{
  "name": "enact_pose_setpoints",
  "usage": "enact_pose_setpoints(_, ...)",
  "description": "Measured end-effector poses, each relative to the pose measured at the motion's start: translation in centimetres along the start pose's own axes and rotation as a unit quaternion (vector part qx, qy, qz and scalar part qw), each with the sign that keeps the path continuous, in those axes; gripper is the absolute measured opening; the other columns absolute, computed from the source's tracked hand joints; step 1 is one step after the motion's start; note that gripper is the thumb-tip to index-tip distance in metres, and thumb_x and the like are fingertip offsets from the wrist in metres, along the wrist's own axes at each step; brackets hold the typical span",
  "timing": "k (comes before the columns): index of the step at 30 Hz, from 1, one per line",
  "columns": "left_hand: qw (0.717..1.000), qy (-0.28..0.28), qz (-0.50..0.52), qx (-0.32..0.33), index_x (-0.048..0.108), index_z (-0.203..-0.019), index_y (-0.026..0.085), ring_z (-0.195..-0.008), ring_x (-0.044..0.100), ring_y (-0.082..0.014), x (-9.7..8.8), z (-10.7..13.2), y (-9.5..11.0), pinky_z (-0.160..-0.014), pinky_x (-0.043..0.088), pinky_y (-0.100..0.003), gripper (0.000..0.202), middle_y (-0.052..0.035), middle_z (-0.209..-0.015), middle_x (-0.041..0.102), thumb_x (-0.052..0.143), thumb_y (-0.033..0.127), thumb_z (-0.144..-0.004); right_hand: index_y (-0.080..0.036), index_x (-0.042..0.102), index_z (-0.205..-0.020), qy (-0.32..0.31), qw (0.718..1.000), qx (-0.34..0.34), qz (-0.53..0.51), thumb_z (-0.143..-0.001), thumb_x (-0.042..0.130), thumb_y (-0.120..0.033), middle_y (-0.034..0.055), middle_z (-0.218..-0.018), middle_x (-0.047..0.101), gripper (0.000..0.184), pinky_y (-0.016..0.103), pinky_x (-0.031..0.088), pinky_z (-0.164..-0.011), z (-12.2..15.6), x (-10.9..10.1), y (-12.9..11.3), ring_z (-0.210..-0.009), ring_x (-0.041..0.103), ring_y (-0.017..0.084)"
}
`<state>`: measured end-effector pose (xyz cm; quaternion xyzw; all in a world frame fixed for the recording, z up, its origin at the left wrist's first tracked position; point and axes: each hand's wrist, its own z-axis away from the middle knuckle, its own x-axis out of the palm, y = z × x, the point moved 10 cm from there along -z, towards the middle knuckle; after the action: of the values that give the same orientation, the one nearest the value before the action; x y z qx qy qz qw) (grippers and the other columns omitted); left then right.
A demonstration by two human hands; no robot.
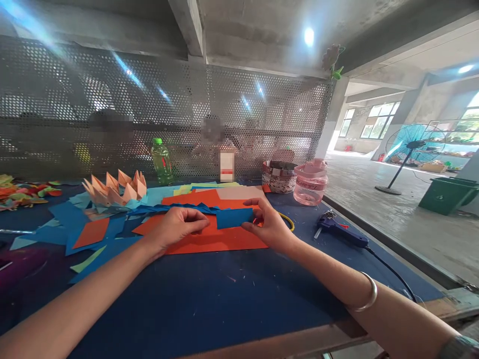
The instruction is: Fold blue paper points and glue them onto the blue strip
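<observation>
My right hand (271, 224) holds a small blue paper rectangle (232, 218) by its right end, between thumb and fingers. The paper is raised just above orange sheets (224, 241) on the table. To its left, my left hand (183, 227) has its thumb and fingertips drawn together, apart from the blue piece. Whether anything is pinched there I cannot make out. Behind both hands runs a row of folded blue paper (198, 208) with a jagged edge.
On the left stand a ring of folded peach paper points (116, 189) and loose blue sheets (60, 227). A green-capped bottle (161, 162), a woven basket (279, 177) and a pink plastic container (310, 184) stand behind. A corded glue gun (342, 230) lies right, near the table edge.
</observation>
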<state>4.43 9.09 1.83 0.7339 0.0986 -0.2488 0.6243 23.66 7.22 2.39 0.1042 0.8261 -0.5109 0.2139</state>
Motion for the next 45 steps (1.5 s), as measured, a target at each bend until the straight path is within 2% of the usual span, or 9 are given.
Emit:
enact_pose_setpoints(3,0.998,0.017,0.053,-0.016,0.069,-0.076,0.018,-0.064,0.057,-0.0139,-0.6,0.0,-0.4,-0.064,0.045,-0.025,0.028,-0.0001,-0.065,0.063,0.07,0.046,-0.069,-0.022,0.045,-0.112,-0.012,1.0,-0.014,0.005,-0.074,0.063,-0.022,-0.0035,-0.073,0.06,0.042,0.027,0.042,-0.068,0.1,0.5,0.0,-0.065,0.051,0.012)
enact_pose_setpoints(9,0.99,-0.044,0.13,-0.011,0.071,-0.09,0.02,-0.082,0.059,-0.0183,1.8,0.9,1.1,-0.07,0.049,-0.027,0.033,-0.0057,-0.093,0.068,0.064,0.049,-0.076,-0.024,0.048,-0.112,-0.009,0.997,-0.06,0.057,-0.074,0.066,-0.018,-0.0036,-0.075,0.06,0.043,0.027,0.042,-0.07,0.6,1.1,-1.4,-0.072,0.054,0.013)
enact_pose_setpoints(19,0.989,-0.116,0.086,-0.021,0.07,-0.09,0.021,-0.078,0.061,-0.0179,3.7,1.4,1.1,-0.067,0.05,-0.026,0.03,-0.0027,-0.085,0.069,0.067,0.046,-0.073,-0.023,0.049,-0.113,-0.028,0.991,-0.084,0.102,-0.076,0.065,-0.018,-0.0009,-0.083,0.062,0.041,0.028,0.044,-0.074,1.2,1.6,-2.5,-0.08,0.058,0.015)
enact_pose_setpoints(25,0.983,-0.171,0.071,-0.015,0.071,-0.093,0.022,-0.074,0.066,-0.0192,5.5,1.7,0.4,-0.069,0.051,-0.029,0.03,-0.0022,-0.081,0.073,0.07,0.04,-0.069,-0.024,0.048,-0.116,-0.04,0.979,-0.147,0.134,-0.08,0.061,-0.013,0.0028,-0.094,0.063,0.04,0.031,0.046,-0.08,1.9,2.2,-3.9,-0.091,0.059,0.017)
enact_pose_setpoints(28,0.978,-0.199,0.065,-0.003,0.071,-0.096,0.022,-0.083,0.067,-0.0214,6.5,2.4,1.1,-0.074,0.051,-0.03,0.03,-0.0023,-0.089,0.074,0.071,0.032,-0.067,-0.024,0.048,-0.117,-0.054,0.967,-0.19,0.16,-0.082,0.059,-0.01,0.0035,-0.092,0.063,0.039,0.033,0.046,-0.083,2.4,2.7,-4.9,-0.095,0.058,0.019)
enact_pose_setpoints(32,0.982,-0.183,0.043,0.016,0.07,-0.095,0.022,-0.081,0.067,-0.0211,6.4,2.7,2.0,-0.073,0.052,-0.029,0.027,-0.0001,-0.084,0.074,0.068,0.029,-0.069,-0.023,0.044,-0.124,-0.034,0.95,-0.253,0.18,-0.082,0.058,-0.011,0.007,-0.105,0.061,0.045,0.036,0.045,-0.088,3.3,2.7,-6.7,-0.104,0.055,0.02)
enact_pose_setpoints(37,0.988,-0.143,0.007,0.054,0.071,-0.086,0.019,-0.076,0.066,-0.0213,5.5,1.9,1.9,-0.068,0.051,-0.029,0.021,0.0002,-0.077,0.073,0.062,0.019,-0.066,-0.027,0.047,-0.128,0.004,0.914,-0.308,0.265,-0.083,0.056,-0.012,0.009,-0.133,0.045,0.049,0.042,0.038,-0.098,4.7,3.1,-8.7,-0.118,0.044,0.024)
enact_pose_setpoints(41,0.99,-0.122,0.02,0.064,0.07,-0.094,0.02,-0.085,0.065,-0.0237,5.3,1.6,1.7,-0.071,0.051,-0.03,0.032,-0.0002,-0.084,0.073,0.064,0.016,-0.063,-0.028,0.06,-0.113,-0.028,0.885,-0.357,0.298,-0.086,0.051,-0.011,0.0054,-0.13,0.05,0.033,0.04,0.038,-0.096,5.6,4.4,-9.2,-0.117,0.043,0.022)
enact_pose_setpoints(45,0.99,-0.107,0.081,0.031,0.069,-0.101,0.018,-0.086,0.066,-0.0239,5.0,1.6,1.7,-0.073,0.051,-0.032,0.036,-0.0027,-0.091,0.073,0.069,0.03,-0.067,-0.026,0.069,-0.085,0.027,0.894,-0.343,0.288,-0.088,0.055,-0.023,0.0044,-0.116,0.058,0.014,0.037,0.04,-0.09,5.0,3.0,-9.1,-0.107,0.048,0.021)
